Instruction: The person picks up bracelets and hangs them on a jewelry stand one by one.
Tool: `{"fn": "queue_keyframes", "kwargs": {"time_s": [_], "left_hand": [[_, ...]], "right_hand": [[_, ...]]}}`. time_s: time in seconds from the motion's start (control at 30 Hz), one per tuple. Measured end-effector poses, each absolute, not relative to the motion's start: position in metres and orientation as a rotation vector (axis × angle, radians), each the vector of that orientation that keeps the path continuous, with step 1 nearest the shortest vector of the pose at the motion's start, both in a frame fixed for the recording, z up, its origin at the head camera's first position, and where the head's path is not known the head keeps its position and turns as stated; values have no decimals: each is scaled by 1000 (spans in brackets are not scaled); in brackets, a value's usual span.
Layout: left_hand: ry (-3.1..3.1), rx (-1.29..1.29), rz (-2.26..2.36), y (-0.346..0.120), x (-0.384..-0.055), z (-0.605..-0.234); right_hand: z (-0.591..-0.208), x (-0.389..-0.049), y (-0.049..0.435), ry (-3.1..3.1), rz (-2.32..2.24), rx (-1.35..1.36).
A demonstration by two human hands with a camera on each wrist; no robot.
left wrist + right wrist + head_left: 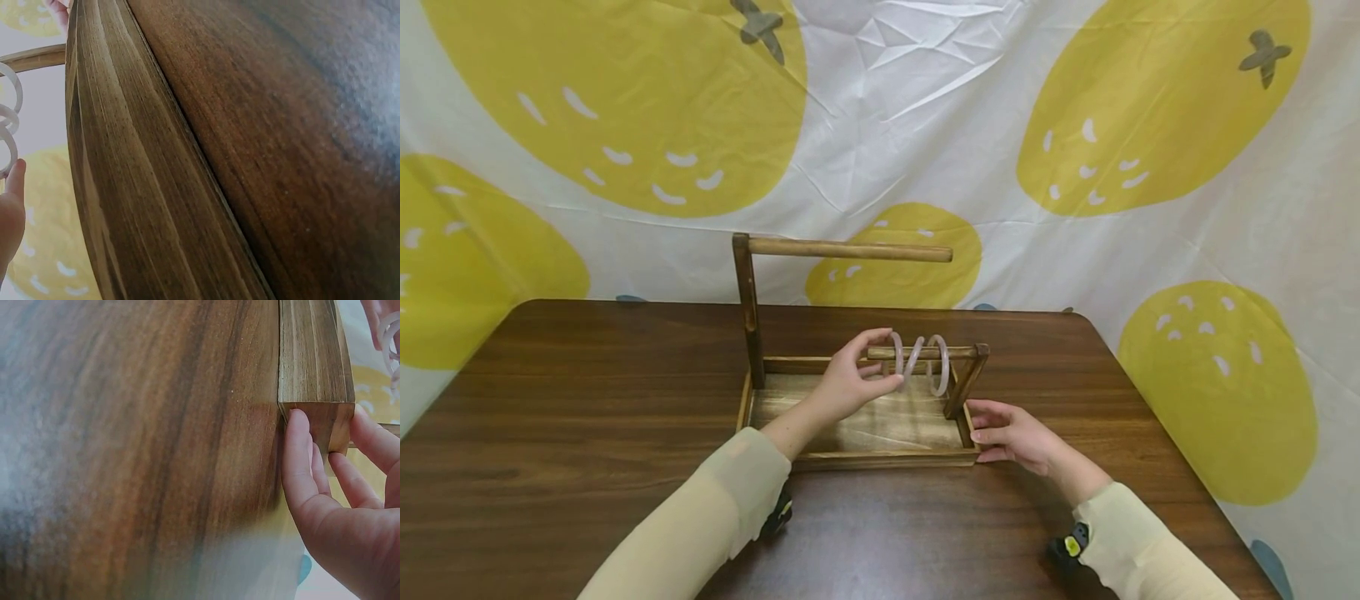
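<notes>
A wooden stand with a shallow tray base (887,458) sits on the table. Three pale, translucent bangles (939,367) hang on its short lower rod (962,353). At the rod's free end my left hand (846,387) pinches the leftmost bangle (897,354) between thumb and fingers. In the left wrist view, only part of that hand (11,219) shows beside the bangles. My right hand (1018,437) rests against the tray's right end. The right wrist view has its nearly straight fingers touching the tray's end wall (319,419).
A tall post (748,308) at the tray's left carries a longer upper rod (850,249) with nothing on it. The short rod's post (967,383) stands at the right. Brown tabletop (587,417) surrounds the stand, and a fruit-patterned curtain (910,125) hangs behind.
</notes>
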State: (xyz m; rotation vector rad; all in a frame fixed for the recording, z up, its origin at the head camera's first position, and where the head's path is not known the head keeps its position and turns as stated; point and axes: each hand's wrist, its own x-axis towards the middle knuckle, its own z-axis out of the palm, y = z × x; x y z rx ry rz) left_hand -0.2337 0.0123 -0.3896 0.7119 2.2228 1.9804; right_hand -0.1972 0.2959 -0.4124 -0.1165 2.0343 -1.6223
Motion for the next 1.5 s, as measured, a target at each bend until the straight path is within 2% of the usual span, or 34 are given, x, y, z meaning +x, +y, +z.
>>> {"fn": "queue_keyframes", "kwargs": {"time_s": [1.5], "left_hand": [[2185,693,1958,7,-235,-386]], "right_hand": [[-412,-197,295,2040,-1609,-115]]}}
